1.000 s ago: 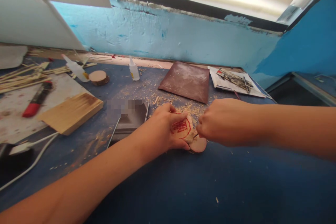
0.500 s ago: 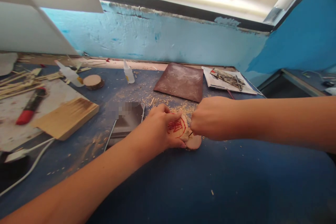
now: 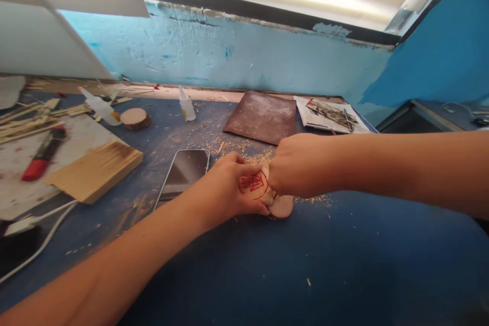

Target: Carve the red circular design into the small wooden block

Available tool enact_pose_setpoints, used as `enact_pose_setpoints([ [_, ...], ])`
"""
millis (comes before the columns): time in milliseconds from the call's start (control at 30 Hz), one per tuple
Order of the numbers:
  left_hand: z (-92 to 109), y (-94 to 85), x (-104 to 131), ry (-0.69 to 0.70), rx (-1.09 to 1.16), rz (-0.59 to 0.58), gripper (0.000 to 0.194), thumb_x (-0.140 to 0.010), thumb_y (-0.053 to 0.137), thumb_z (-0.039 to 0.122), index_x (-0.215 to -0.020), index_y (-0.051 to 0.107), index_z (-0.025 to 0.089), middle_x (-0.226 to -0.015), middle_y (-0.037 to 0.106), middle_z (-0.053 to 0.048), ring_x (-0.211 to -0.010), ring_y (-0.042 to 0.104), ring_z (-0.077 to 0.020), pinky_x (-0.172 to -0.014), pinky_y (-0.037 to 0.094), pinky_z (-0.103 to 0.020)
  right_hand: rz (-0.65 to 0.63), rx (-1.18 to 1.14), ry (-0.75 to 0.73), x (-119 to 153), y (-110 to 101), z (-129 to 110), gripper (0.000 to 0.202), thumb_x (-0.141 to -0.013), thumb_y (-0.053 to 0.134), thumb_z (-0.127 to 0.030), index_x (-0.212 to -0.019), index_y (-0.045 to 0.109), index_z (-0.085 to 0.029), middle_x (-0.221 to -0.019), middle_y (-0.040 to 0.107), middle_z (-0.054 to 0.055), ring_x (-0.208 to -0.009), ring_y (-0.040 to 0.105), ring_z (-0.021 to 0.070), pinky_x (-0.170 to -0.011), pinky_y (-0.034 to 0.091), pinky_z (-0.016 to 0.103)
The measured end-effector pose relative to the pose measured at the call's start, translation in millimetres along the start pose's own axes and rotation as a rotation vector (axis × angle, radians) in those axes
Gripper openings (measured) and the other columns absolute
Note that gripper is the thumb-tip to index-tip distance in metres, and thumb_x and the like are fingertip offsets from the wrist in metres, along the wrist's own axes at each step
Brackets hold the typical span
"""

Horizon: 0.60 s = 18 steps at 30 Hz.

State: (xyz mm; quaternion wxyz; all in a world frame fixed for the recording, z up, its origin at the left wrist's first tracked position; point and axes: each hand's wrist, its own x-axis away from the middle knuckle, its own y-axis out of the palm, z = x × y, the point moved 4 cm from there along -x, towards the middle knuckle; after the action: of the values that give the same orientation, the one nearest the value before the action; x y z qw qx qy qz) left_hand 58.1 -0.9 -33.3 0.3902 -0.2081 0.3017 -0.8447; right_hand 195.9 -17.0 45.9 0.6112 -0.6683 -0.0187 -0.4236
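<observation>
My left hand (image 3: 225,186) grips a light wood slice (image 3: 255,187) marked with red lines inside a red ring, thumb at the near edge and fingers along the far edge. Closed in a fist, my right hand (image 3: 288,165) is at the right edge of that slice. Just below the fist a thin dark tip shows, but the thing it belongs to is hidden in the fingers. A second round wood slice (image 3: 281,208) lies flat on the blue table (image 3: 344,265), partly under the marked one. Wood shavings (image 3: 263,155) are scattered behind both hands.
A phone (image 3: 187,168) lies beside my left forearm. Further left are a wood block (image 3: 97,173), a red-and-black cutter (image 3: 44,155), a wood disc (image 3: 135,118) and glue bottles (image 3: 187,106). Behind sit a brown sheet (image 3: 263,117) and a paper with thin tools (image 3: 332,114).
My right fist has shifted a little left and away from me, now covering more of the marked slice's right edge. My left hand keeps its grip, almost unmoved.
</observation>
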Motion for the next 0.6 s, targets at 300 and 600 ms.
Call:
enact_pose_setpoints([
  [300,-6,-1.1,1,0.001,-0.036,0.048,0.089,-0.061,0.106,0.046,-0.143,0.078,0.026,-0.13,0.062,-0.01,-0.118,0.067,-0.0327,-0.114,0.053,-0.051,-0.014,-0.01,0.195,26,13,2,0.02,-0.094,0.067,-0.011,-0.085,0.083,-0.019,-0.074,0.079,0.007,-0.057,0.064,0.0193,-0.055,0.024,0.033],
  [600,3,-2.0,1,-0.008,-0.057,0.048,0.087,-0.062,0.108,0.034,-0.143,0.077,0.022,-0.131,0.063,-0.012,-0.121,0.068,-0.0331,-0.118,0.051,-0.051,0.051,-0.007,0.177,31,26,-7,0.019,-0.09,0.069,-0.006,-0.088,0.081,-0.02,-0.083,0.082,0.006,-0.07,0.074,0.0236,-0.055,0.017,0.035],
])
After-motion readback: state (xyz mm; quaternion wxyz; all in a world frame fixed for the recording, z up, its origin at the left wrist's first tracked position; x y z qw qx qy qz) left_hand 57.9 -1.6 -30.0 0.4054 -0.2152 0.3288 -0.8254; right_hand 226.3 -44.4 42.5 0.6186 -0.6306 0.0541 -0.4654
